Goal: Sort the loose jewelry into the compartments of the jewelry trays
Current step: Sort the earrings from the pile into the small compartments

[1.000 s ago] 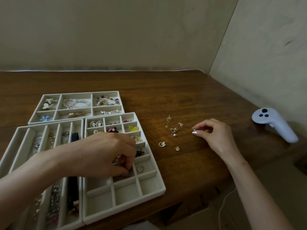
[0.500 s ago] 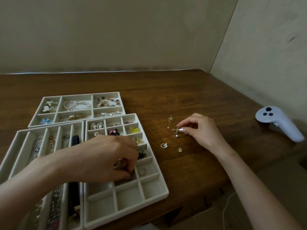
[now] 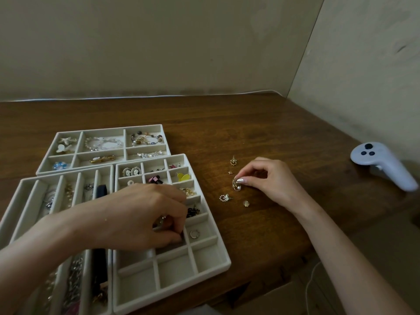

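Pinching an earring [image 3: 236, 186] at the fingertips, right hand [image 3: 268, 183] is starting a pick off the table [image 3: 250, 133], right of the tray [image 3: 219, 253]. Left hand [image 3: 145, 214] is curling into a middle compartment; contents of its grip unclear. Next move is probably calling for a lift to a free compartment. Loose pieces [image 3: 225, 197] are lying near. Controller [image 3: 381, 164] is sitting far right; plain walls are enclosing the corner.

Three jewelry trays sit on the surface [image 3: 250, 133]: a small-compartment tray [image 3: 175, 272], a six-compartment tray [image 3: 103, 129] just behind it, and a long-slot tray [image 3: 68, 172] against its left side. To its right are five loose pieces: one heart earring [image 3: 233, 161], one tiny star [image 3: 230, 172], one pearl earring [image 3: 236, 185], one ringed flower piece [image 3: 225, 197] and one shell-like bead [image 3: 245, 203]. Farther right is one white controller [image 3: 381, 165].
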A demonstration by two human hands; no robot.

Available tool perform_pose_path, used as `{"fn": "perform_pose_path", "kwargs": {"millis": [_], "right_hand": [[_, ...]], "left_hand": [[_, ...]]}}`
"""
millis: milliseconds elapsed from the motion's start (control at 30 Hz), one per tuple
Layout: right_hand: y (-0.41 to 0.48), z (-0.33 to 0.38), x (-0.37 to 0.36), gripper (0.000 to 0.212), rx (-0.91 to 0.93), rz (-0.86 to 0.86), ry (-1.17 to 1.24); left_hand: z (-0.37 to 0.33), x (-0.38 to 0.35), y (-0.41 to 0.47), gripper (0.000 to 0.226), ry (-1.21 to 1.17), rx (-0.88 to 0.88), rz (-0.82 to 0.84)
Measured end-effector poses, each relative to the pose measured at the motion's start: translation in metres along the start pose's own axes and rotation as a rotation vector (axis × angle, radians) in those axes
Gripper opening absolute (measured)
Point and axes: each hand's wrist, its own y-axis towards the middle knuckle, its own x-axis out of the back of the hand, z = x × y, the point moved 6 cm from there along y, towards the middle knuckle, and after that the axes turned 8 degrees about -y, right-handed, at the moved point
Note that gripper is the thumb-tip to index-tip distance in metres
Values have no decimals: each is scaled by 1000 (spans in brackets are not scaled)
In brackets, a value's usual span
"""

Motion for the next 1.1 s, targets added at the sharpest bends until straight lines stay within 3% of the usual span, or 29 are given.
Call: {"fn": "perform_pose_path", "kwargs": {"millis": [200, 367, 600, 733, 933, 1100], "right_hand": [[-14, -3, 16, 12, 54, -143, 155], [-32, 1, 6, 19, 177, -32, 91], [-36, 9, 4, 16, 198, -36, 26], [-44, 36, 7, 13, 222, -92, 258], [-42, 92, -27, 12, 200, 143, 411], [-34, 98, -44, 8, -91, 325, 902]], "left_hand": [[2, 3, 1, 18, -60, 6, -12], [2, 5, 3, 16, -101, 1, -47], [7, 25, 4, 24, -185, 55, -305], [15, 30, 2, 31, -212, 154, -407], [32, 36, -4, 15, -343, 309, -545], [42, 38, -6, 15, -373, 369, -565]]}}
